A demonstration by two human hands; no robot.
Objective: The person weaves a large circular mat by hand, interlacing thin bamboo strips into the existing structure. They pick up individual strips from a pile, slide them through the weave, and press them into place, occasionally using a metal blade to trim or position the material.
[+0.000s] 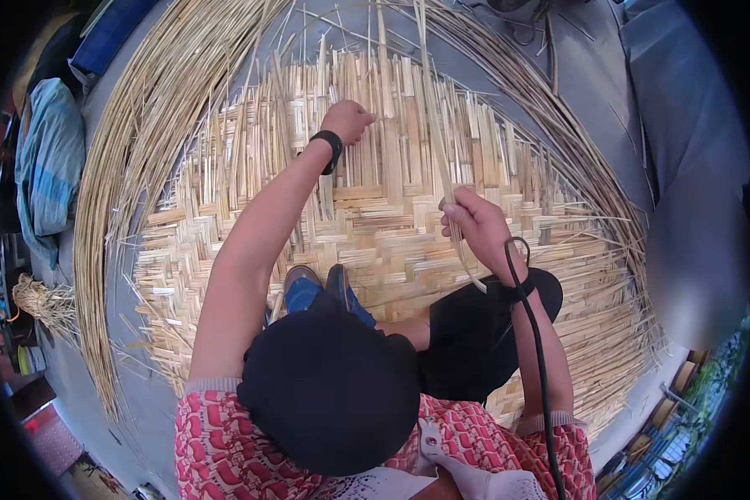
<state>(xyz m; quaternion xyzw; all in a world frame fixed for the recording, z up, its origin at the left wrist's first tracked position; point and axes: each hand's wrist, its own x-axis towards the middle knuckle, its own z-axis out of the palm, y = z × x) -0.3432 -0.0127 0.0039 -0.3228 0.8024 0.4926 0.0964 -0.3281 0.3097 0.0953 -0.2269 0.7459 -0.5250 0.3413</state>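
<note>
We sit on the woven bamboo mat (pixel 392 225). Our right hand (pixel 475 221) is closed in a pinch round a thin bamboo strip (pixel 431 108) that rises over the mat's far edge. Our left hand (pixel 347 121) is curled, its fingers pressing on the loose strip ends there (whether it grips one, we cannot tell). To thread well, we judge the strip should lie flat and untwisted, with its neighbours held parted.

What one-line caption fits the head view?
A person sits on a woven mat, left hand on it, right hand holding a loose strip.
</note>
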